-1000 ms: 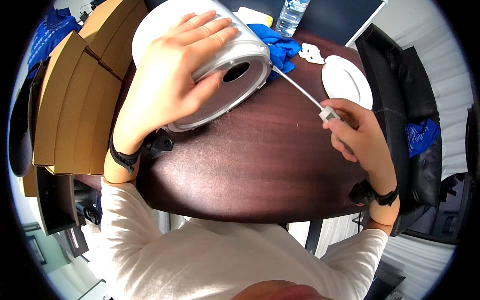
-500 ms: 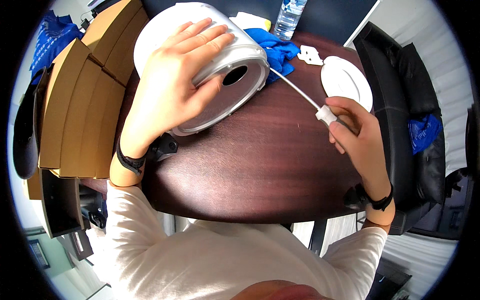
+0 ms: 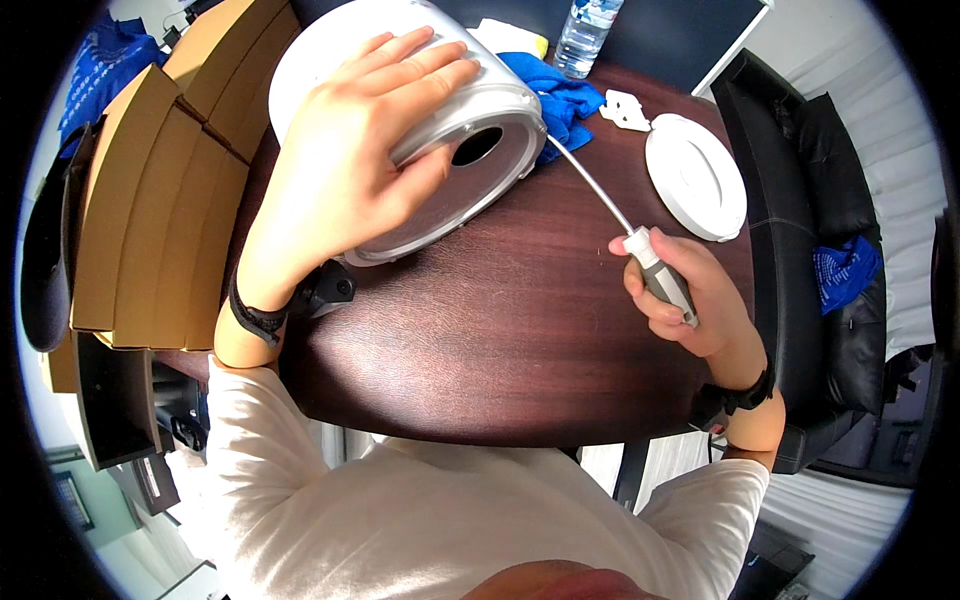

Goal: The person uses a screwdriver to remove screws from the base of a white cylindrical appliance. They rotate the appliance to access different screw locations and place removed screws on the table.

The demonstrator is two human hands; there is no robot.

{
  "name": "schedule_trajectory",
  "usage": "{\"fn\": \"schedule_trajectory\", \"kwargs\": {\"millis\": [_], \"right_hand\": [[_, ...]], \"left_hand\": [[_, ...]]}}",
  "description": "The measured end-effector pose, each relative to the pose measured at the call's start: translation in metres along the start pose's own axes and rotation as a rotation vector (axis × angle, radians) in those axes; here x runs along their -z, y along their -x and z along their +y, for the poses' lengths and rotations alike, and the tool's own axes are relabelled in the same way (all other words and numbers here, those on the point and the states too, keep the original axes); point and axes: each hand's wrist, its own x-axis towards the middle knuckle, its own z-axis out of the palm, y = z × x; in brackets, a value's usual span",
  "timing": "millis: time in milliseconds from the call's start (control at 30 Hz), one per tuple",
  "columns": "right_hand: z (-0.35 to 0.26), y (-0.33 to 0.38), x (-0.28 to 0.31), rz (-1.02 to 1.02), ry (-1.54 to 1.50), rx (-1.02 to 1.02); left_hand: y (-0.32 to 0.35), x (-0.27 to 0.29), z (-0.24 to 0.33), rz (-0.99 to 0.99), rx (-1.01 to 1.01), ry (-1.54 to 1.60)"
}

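Note:
On the dark wooden table lies a large white cylindrical housing (image 3: 330, 60), its round end with a dark oval hole turned toward me. My left hand (image 3: 370, 150) rests on its side, fingers stretched out and thumb over the rim. With my right hand (image 3: 690, 290) I grip the grey and white handle of a screwdriver (image 3: 655, 268). Its long metal shaft slants up to the left, and the tip meets the right edge of the housing's end. Whether it sits in a screw there is too small to tell.
Right of the housing are a blue cloth (image 3: 560, 100), a small white plastic part (image 3: 624, 110) and a white oval ring-shaped cover (image 3: 695, 175). A water bottle (image 3: 585, 38) stands behind them. Cardboard boxes (image 3: 150, 220) line the left; a black sofa (image 3: 790, 220) is at right.
My right hand has moved down and a little left, turning its grip so more of the screwdriver handle shows. The left hand stays on the housing.

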Motion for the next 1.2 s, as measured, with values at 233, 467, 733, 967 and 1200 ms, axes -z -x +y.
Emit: {"fn": "schedule_trajectory", "kwargs": {"millis": [233, 467, 733, 967, 1200], "right_hand": [[0.004, -0.006, -0.007, 0.358, 1.007, 0.520], [0.011, -0.002, -0.032, 0.619, 1.774, 0.891], [0.002, 0.007, 0.004, 0.194, 0.220, 0.315], [0.025, -0.004, 0.007, 0.258, 0.165, 0.319], [0.038, -0.003, -0.003, 0.114, 0.096, 0.306]], "left_hand": [[0.001, -0.001, 0.002, 0.010, -0.012, -0.028], [0.003, -0.003, 0.002, 0.022, 0.011, -0.046], [0.001, -0.002, -0.002, 0.018, -0.018, 0.016], [0.002, -0.003, -0.002, 0.020, 0.002, 0.010], [-0.001, 0.000, 0.004, -0.005, 0.016, -0.006]]}}
